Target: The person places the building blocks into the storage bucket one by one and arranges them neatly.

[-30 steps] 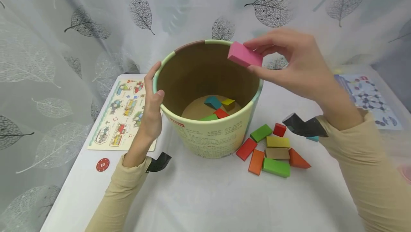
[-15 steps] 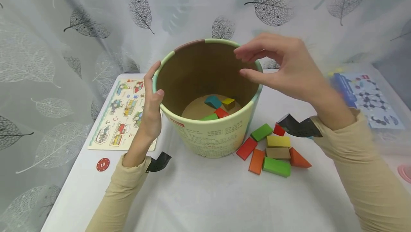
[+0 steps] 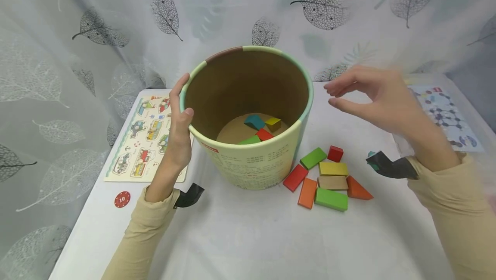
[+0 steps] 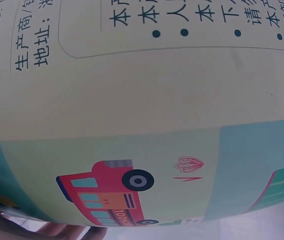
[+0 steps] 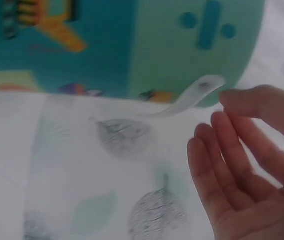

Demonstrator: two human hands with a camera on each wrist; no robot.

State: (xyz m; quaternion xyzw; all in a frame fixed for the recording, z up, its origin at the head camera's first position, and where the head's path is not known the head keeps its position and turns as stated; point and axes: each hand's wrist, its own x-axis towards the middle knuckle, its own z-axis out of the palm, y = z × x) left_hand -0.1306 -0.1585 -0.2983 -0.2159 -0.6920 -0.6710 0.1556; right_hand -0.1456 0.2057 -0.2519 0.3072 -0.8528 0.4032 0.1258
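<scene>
A tall round bucket (image 3: 252, 168) stands on the table, printed with text and, in the left wrist view, a red bus (image 4: 104, 192). My left hand (image 3: 179, 135) holds its left rim, thumb over the edge and fingers along the outer wall. On the bucket floor lie blue (image 3: 254, 122), yellow (image 3: 273, 124), red (image 3: 265, 135) and green (image 3: 249, 140) toy blocks. To the right of the bucket my right hand (image 3: 381, 94) hovers with nothing in it, fingers loosely bent. In the right wrist view a white strap (image 5: 194, 95) overlaps the bucket wall near my fingertips.
Several wooden blocks (image 3: 331, 200) lie together right of the bucket, among them an orange-red triangle (image 3: 358, 188). A picture puzzle board (image 3: 141, 142) and a red chip (image 3: 122, 199) lie left. A clear box with a molecule print (image 3: 445, 116) sits at far right.
My right hand let go of a pink block at the bucket's right rim, then moved right, away from the bucket. The pink block is out of sight. My left hand stayed on the rim.
</scene>
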